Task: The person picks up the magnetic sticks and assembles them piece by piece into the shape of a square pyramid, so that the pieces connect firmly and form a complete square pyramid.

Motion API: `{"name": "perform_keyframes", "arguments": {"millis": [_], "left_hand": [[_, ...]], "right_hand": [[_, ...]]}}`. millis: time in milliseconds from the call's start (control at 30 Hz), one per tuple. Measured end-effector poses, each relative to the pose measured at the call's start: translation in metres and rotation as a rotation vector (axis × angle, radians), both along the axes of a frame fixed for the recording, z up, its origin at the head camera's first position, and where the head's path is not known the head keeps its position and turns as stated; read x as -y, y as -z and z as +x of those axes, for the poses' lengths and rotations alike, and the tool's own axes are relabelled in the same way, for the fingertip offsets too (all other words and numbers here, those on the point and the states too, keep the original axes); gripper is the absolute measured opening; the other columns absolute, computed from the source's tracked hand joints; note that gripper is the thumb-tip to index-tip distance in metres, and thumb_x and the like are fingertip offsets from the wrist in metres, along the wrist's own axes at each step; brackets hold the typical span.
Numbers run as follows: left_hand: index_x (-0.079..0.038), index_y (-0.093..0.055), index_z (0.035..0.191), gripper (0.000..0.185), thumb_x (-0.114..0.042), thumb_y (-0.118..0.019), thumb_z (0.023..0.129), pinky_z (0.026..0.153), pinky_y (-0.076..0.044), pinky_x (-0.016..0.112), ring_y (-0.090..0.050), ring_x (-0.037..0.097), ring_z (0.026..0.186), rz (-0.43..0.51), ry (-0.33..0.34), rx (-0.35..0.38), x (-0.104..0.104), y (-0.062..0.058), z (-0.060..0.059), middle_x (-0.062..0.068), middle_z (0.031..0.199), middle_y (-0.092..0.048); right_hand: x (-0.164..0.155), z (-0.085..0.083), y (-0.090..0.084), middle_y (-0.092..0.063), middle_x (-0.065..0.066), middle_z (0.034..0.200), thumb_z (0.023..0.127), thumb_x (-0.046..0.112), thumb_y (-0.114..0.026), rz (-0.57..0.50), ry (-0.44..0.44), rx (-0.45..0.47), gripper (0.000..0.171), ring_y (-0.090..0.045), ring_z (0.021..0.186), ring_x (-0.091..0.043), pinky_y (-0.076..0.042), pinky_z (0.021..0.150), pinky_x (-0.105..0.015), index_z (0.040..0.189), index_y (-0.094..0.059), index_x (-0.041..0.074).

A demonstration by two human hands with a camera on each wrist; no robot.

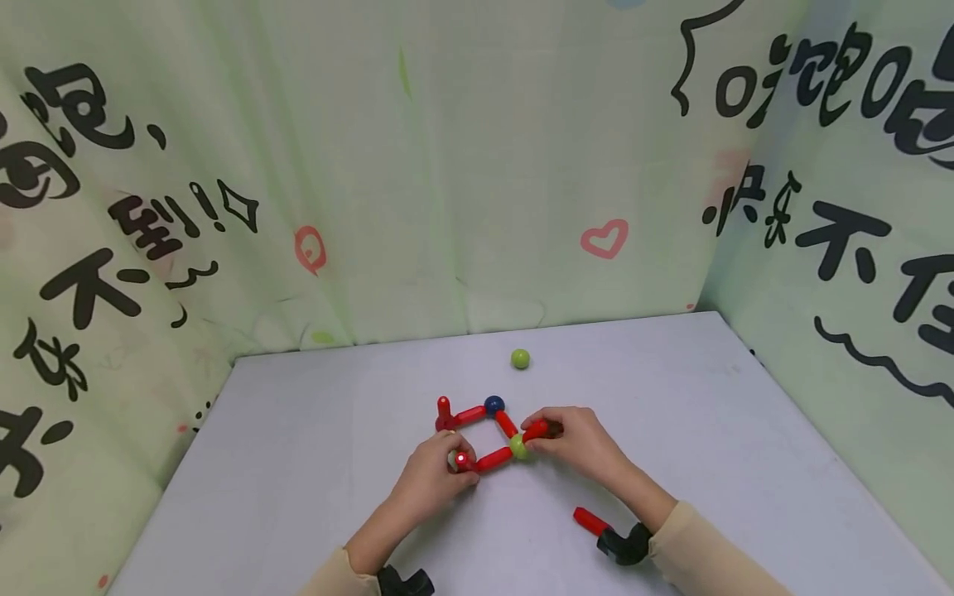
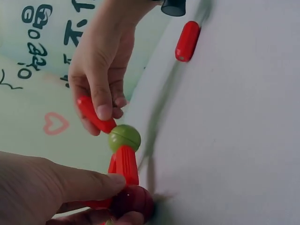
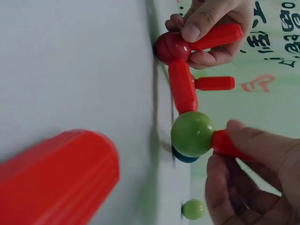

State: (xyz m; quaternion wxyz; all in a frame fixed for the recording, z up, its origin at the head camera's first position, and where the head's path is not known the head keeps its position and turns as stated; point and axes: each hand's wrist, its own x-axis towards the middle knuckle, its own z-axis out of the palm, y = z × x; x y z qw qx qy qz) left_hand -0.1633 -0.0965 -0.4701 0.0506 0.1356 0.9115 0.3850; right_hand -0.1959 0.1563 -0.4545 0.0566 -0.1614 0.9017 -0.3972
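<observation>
Your right hand (image 1: 577, 443) pinches red rod (image 1: 535, 430) at green ball (image 1: 517, 448)'s 2 o'clock; left hand (image 1: 436, 473) pinches corner rod (image 1: 464, 460). Light, stiff, joints likely pop loose; grip mid-rod.

In the right wrist view, the right hand (image 3: 248, 178) pinches a red rod (image 3: 225, 143) that touches a green ball (image 3: 192, 133). A second red rod (image 3: 183, 85) joins this ball to a dark red ball (image 3: 171, 47), where the left hand (image 3: 211, 23) grips another red rod (image 3: 218, 36). A big blurred red rod (image 3: 56, 180) lies close to the camera, and a small green ball (image 3: 193, 209) sits apart on the white table (image 3: 70, 61).
</observation>
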Motion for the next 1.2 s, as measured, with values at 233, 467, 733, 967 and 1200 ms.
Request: {"name": "perform_keyframes", "arguments": {"millis": [233,467,733,967,1200], "left_hand": [[-0.016,-0.071,0.094,0.018,-0.011,-0.085,0.084,0.064,-0.051,0.024,-0.058,0.013,0.072,0.025,-0.044,0.044,0.007,0.004,-0.007,-0.003,0.091,-0.065],[-0.011,-0.070,0.096,0.015,-0.009,-0.082,0.087,0.069,-0.052,0.028,-0.059,0.015,0.080,0.051,-0.028,0.066,0.012,0.005,-0.012,0.000,0.090,-0.068],[-0.012,-0.065,0.101,0.019,-0.009,-0.079,0.089,0.077,-0.056,0.031,-0.059,0.016,0.088,-0.011,0.030,0.038,0.009,0.002,-0.011,0.002,0.097,-0.065],[-0.010,-0.064,0.102,0.017,-0.007,-0.076,0.092,0.080,-0.058,0.033,-0.060,0.017,0.091,-0.017,0.062,0.052,0.009,0.002,-0.013,0.005,0.101,-0.063],[-0.007,-0.064,0.117,0.033,-0.012,-0.081,0.088,0.077,-0.058,0.029,-0.060,0.016,0.090,-0.020,0.070,0.061,0.012,0.004,-0.015,0.006,0.105,-0.061]], "right_hand": [[0.004,-0.004,0.008,-0.065,0.008,0.091,0.087,0.024,-0.083,0.087,-0.141,-0.029,0.015,-0.056,0.083,-0.011,-0.049,0.071,-0.024,0.100,-0.078,0.016],[0.018,-0.005,0.008,-0.057,0.008,0.072,0.088,0.030,-0.082,0.184,-0.131,-0.035,0.019,-0.052,0.071,-0.011,-0.043,0.063,-0.022,0.085,-0.069,0.017],[0.024,0.000,0.006,-0.053,0.006,0.069,0.091,0.031,-0.079,0.208,-0.123,0.003,0.021,-0.053,0.072,-0.012,-0.043,0.064,-0.024,0.086,-0.063,0.018],[0.024,0.002,0.009,-0.053,0.005,0.071,0.092,0.032,-0.078,0.172,-0.134,0.025,0.025,-0.053,0.071,-0.012,-0.043,0.063,-0.024,0.090,-0.058,0.016],[0.009,0.020,-0.005,-0.057,-0.001,0.070,0.080,0.037,-0.089,0.274,-0.044,0.211,0.047,-0.053,0.063,-0.015,-0.042,0.059,-0.027,0.106,-0.057,0.014]]}}
